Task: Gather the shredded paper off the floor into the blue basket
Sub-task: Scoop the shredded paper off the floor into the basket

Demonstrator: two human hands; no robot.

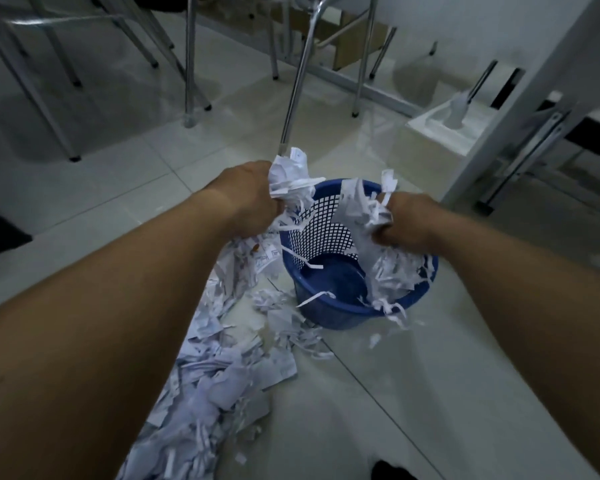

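Observation:
The blue basket (329, 308) with mesh walls stands on the pale tiled floor, mostly empty inside. My left hand (248, 195) is closed around a bunch of white shredded paper (288, 176) just left of the basket's far rim. My right hand (407, 221) grips another bunch of strips (357, 202) above the basket's right side, and strips (395, 271) hang down from it over the rim. A long pile of shredded paper (219, 362) lies on the floor to the left of the basket and runs toward me.
Chrome chair legs (293, 95) stand just behind the basket, with more chair and table legs (191, 64) at the back left. A white table leg (520, 109) rises at the right, with a white box (440, 128) on the floor beside it.

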